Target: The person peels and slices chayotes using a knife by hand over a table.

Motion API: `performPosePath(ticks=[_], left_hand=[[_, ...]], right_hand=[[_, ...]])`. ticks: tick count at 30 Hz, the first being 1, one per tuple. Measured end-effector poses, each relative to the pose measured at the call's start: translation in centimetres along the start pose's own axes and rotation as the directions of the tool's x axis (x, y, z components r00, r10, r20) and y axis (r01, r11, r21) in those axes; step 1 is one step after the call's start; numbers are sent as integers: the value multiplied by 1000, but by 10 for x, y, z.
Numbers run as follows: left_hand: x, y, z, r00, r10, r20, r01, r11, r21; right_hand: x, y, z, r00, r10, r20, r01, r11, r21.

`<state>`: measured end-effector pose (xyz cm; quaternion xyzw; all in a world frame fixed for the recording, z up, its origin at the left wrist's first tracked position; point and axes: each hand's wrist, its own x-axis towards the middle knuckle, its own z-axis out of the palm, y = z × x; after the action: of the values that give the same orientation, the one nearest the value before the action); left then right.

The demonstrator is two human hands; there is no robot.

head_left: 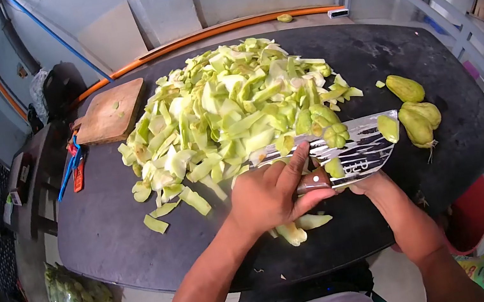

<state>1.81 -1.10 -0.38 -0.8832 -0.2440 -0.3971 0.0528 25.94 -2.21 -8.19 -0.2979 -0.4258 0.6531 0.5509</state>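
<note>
A wide cleaver (370,144) with a brown handle lies across in front of me, its blade pointing right. My left hand (266,195) is closed around the handle, with the index finger stretched toward the blade. Pieces of pale green chayote (336,136) rest on or against the blade, another piece (389,129) near its tip. My right hand (374,184) is under the lower edge of the blade; its fingers are hidden. Behind the cleaver rises a large heap of cut chayote slices (227,102). A few slices (295,232) lie near the front edge, below my left hand.
Whole chayotes (404,88) sit on the dark table (109,239) at the right. A wooden chopping board (113,112) and a red-handled tool (79,173) are at the left. A red bucket (471,217) stands below right, and a bag of greens (76,295) is on the floor left.
</note>
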Motion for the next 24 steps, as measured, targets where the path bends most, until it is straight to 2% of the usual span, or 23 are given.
performPosePath(ticks=[2, 4, 5, 8, 12, 14, 15, 18, 19, 20, 24], left_hand=[[-1, -1, -1, 1000, 8, -13, -8, 1000, -14], [0, 2, -3, 999, 14, -38, -16, 999, -38], [0, 5, -9, 1000, -4, 16, 5, 1000, -18], [0, 10, -10, 998, 50, 22, -49, 998, -35], [-1, 2, -7, 999, 13, -40, -14, 1000, -23], [-2, 2, -11, 1000, -29, 8, 29, 999, -35], [-1, 2, -12, 999, -35, 12, 36, 999, -40], [-3, -6, -9, 998, -54, -11, 53, 996, -67], [-4, -8, -7, 998, -61, -26, 59, 995, -79], [-4, -7, -8, 997, -71, -13, 69, 995, -73], [-3, -5, -15, 992, -116, 43, 117, 993, -18]], right_hand=[[0, -1, -6, 997, 19, 72, -22, 999, 46], [-4, -2, -4, 997, -40, 64, 32, 992, 121], [-4, -3, -3, 997, -48, 59, 41, 992, 116], [-4, -3, -1, 998, -53, 38, 51, 997, 59], [-4, -1, 3, 998, -65, 9, 66, 997, -36], [-3, -2, 6, 996, -87, 33, 89, 995, -51], [-4, -2, 5, 990, -104, 99, 109, 993, -44], [-4, 0, 1, 998, -65, 14, 66, 975, -210], [-4, -4, 4, 996, -91, -18, 74, 899, -431], [-3, -7, 10, 997, -33, -69, 7, 938, -346], [-3, -11, 14, 995, -103, 1, 96, 921, -377]])
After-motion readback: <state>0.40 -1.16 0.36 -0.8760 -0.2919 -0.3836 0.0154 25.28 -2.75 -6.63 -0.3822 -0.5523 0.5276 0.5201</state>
